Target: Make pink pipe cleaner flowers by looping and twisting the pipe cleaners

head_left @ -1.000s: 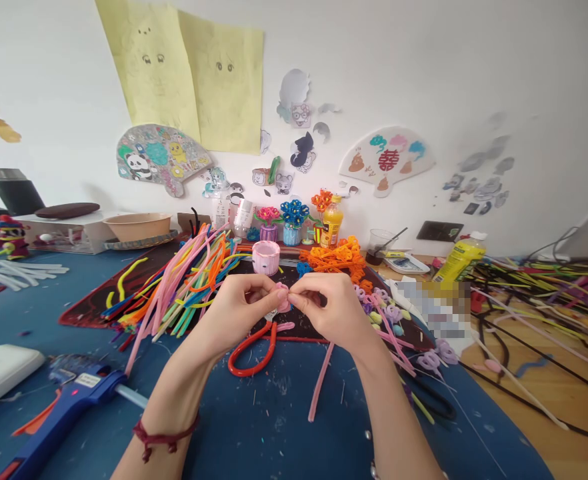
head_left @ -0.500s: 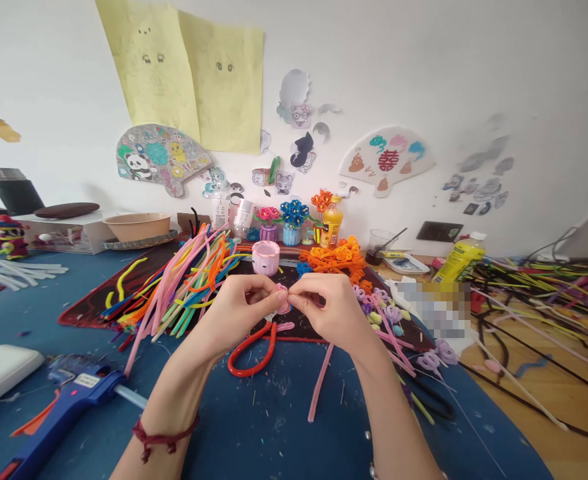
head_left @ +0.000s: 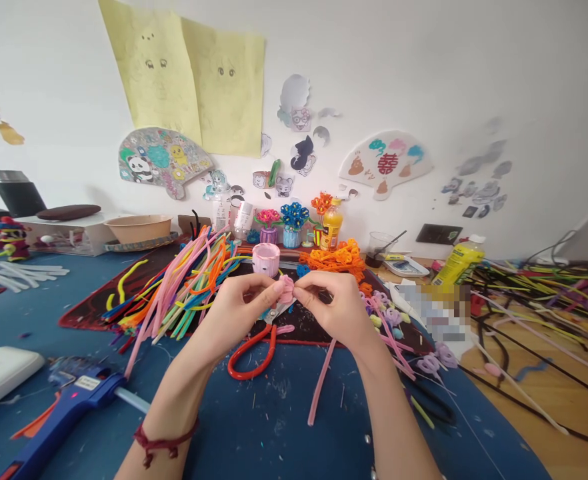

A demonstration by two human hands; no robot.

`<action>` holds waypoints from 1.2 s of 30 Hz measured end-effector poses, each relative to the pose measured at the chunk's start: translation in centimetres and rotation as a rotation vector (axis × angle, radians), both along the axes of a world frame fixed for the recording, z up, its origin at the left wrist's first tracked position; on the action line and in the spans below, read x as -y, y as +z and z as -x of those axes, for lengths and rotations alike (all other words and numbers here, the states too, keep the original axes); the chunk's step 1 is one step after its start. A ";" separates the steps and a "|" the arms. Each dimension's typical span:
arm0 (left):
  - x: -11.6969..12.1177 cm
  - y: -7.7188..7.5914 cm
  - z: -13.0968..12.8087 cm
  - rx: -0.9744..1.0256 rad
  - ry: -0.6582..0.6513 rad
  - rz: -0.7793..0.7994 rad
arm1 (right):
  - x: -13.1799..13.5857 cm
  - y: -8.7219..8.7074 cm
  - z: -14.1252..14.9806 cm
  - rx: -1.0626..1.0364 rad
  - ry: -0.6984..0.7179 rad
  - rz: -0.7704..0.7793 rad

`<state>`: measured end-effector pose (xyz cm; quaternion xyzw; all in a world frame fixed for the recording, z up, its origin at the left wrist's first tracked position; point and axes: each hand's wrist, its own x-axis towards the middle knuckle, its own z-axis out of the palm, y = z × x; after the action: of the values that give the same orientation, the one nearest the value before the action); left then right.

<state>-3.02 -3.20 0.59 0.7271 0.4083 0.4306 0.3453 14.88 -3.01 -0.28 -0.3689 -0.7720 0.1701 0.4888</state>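
Note:
A small pink looped pipe-cleaner piece [head_left: 287, 288] is pinched from both sides in front of me. My left hand [head_left: 247, 303] grips its left side between thumb and fingers. On its right side, the fingertips of my right hand [head_left: 331, 303] are closed. Just below lie red-handled scissors [head_left: 252, 357], their blades partly hidden by my hands. Behind my hands stands a pale pink pot [head_left: 267, 259]. A loose pink pipe cleaner [head_left: 320, 387] rests on the blue table near my right wrist.
Left of my hands lies a heap of coloured pipe cleaners [head_left: 174, 280]. A blue glue gun [head_left: 81, 397] is at the lower left. Orange pipe-cleaner pieces [head_left: 334, 259] and purple flower loops [head_left: 431, 360] lie to the right. A yellow bottle [head_left: 459, 260] leans farther right.
The pink piece has turned and sits slightly higher, showing more of its loops between my fingers. More of the scissor blades shows below. The view has shifted a little.

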 end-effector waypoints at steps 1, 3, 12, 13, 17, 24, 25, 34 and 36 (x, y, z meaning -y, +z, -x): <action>0.0 0.1 0.0 0.000 0.010 -0.020 | 0.0 0.0 -0.1 -0.038 -0.002 0.032; 0.1 0.2 0.2 -0.006 0.018 -0.056 | -0.1 0.0 -0.2 -0.097 0.014 0.101; 0.5 0.2 0.1 -0.077 -0.008 -0.133 | -0.1 0.0 -0.3 -0.047 0.060 0.116; 0.5 0.2 0.1 -0.082 -0.015 -0.132 | 0.0 0.1 -0.4 -0.021 0.057 0.093; 0.6 0.0 0.2 -0.127 -0.033 -0.131 | 0.1 0.1 -0.5 0.064 0.065 0.027; 0.6 0.0 0.3 -0.187 -0.039 -0.083 | 0.1 0.1 -0.6 0.057 0.051 0.006; 0.6 0.0 0.3 -0.191 -0.039 -0.075 | 0.1 0.1 -0.7 0.052 0.046 0.005; 0.6 -0.1 0.3 -0.245 -0.022 -0.192 | 0.2 0.2 -0.6 0.072 0.093 -0.028; 0.7 0.0 0.2 -0.241 -0.008 -0.237 | 0.1 0.1 -0.5 0.078 0.092 -0.046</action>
<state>-3.24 -3.88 0.62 0.8107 0.3902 0.3841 0.2073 15.42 -3.16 -0.19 -0.3280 -0.8103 0.1600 0.4585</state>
